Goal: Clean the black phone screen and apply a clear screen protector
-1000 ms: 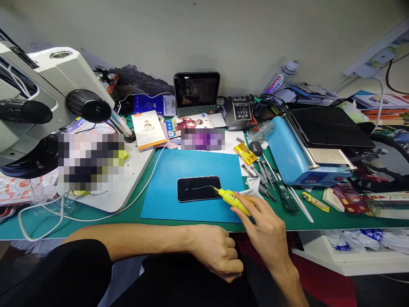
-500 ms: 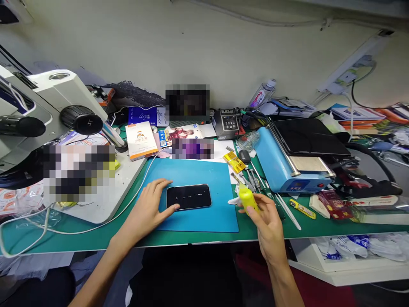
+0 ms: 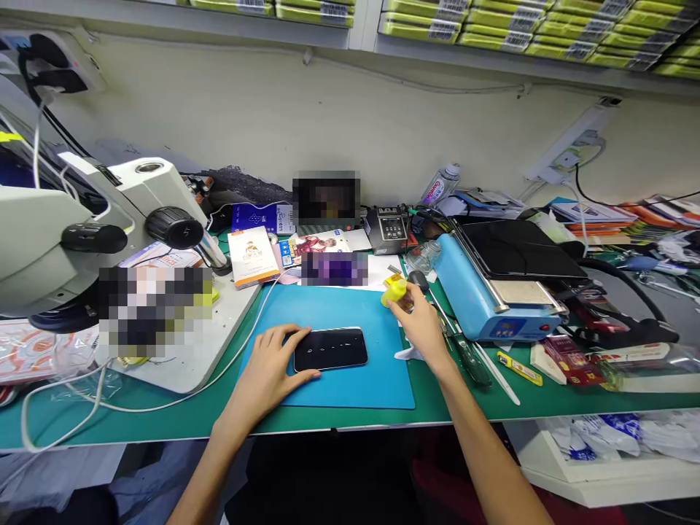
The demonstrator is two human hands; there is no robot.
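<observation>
On the blue mat (image 3: 350, 390) lies a smartphone (image 3: 342, 351), black glass up, with several small drops in a row on it. My left hand (image 3: 270, 368) rests at the phone's left end, index finger along the far edge and thumb along the near edge, gripping it. Above the mat's right side, my right hand (image 3: 421, 321) is closed around a small yellow bottle (image 3: 394, 292). Its fingers hide part of the bottle. Below that hand, a white item (image 3: 407, 354) lies at the mat's right edge.
A microscope (image 3: 158, 193) stands at left, over a pale base. On the right are a blue heated-plate machine (image 3: 475, 292), screwdrivers and a yellow cutter (image 3: 519, 368). Boxes (image 3: 252, 255) line the back. A white cable (image 3: 219, 372) crosses the left side.
My right hand has moved forward and left with the yellow bottle, which is now tilted. My left index finger has come onto the phone's far edge. The view has tipped upward.
</observation>
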